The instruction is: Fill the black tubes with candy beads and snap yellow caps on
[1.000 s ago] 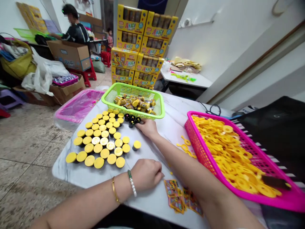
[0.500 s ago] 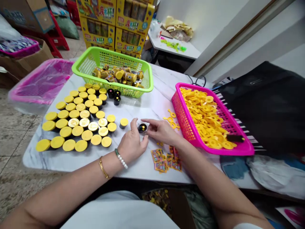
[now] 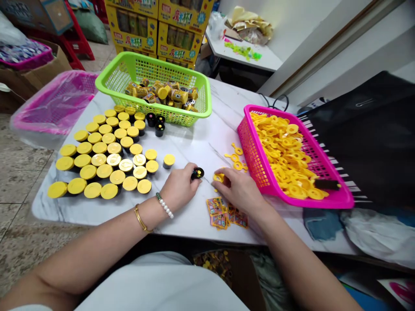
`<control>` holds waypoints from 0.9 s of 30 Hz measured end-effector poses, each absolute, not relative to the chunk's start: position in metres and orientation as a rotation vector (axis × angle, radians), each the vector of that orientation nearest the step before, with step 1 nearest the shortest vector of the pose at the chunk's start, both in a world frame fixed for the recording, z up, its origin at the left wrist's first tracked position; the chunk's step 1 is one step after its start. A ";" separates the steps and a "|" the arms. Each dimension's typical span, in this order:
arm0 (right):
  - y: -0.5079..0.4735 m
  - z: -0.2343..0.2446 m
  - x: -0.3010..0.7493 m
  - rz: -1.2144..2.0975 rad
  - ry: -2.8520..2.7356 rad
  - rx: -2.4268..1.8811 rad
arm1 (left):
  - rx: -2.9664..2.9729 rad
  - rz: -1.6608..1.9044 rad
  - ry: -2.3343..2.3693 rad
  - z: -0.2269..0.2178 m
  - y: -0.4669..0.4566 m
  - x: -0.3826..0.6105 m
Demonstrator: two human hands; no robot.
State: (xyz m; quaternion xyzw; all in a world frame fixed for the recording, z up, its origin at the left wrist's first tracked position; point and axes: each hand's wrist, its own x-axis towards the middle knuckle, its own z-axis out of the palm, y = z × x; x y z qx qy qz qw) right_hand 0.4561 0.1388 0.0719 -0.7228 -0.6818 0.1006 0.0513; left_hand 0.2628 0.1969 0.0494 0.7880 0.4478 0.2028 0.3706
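Between thumb and fingers, my left hand (image 3: pixel 181 185) grips a small black cup (image 3: pixel 197 173) with a yellow bit inside. My right hand (image 3: pixel 238 186) is to its right, fingers curled and pinching a yellow plastic ring piece (image 3: pixel 219 177) at the table surface. Just below the right hand lie small printed cards (image 3: pixel 216 207). Loose yellow ring pieces (image 3: pixel 236 157) are scattered beyond it, beside the pink basket. One yellow-capped black cup (image 3: pixel 169 160) stands alone just past my left hand.
Several rows of yellow-capped black cups (image 3: pixel 104 171) cover the table's left side. Three open black cups (image 3: pixel 159 128) stand by a green basket (image 3: pixel 207 103) of wrapped cups. A pink basket (image 3: pixel 267 172) full of yellow ring pieces stands at right. Yellow boxes (image 3: pixel 132 30) are stacked behind.
My left hand has closed on the black cup. My right hand has moved right, away from the cup, to a yellow ring piece. The view has shifted slightly.
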 end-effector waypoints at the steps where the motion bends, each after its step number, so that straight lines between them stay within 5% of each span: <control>1: 0.143 0.070 0.454 0.272 -2.072 -2.197 | 2.017 0.526 1.148 0.049 0.197 0.263; 6: 0.163 0.086 0.448 0.249 -1.966 -1.942 | 2.024 0.611 1.159 0.049 0.196 0.263; 14: 0.170 0.103 0.440 1.351 -1.581 -1.667 | 1.948 0.566 1.070 0.053 0.198 0.263; 27: 0.175 0.089 0.435 1.119 -1.468 -1.625 | 1.890 0.520 1.065 0.052 0.198 0.263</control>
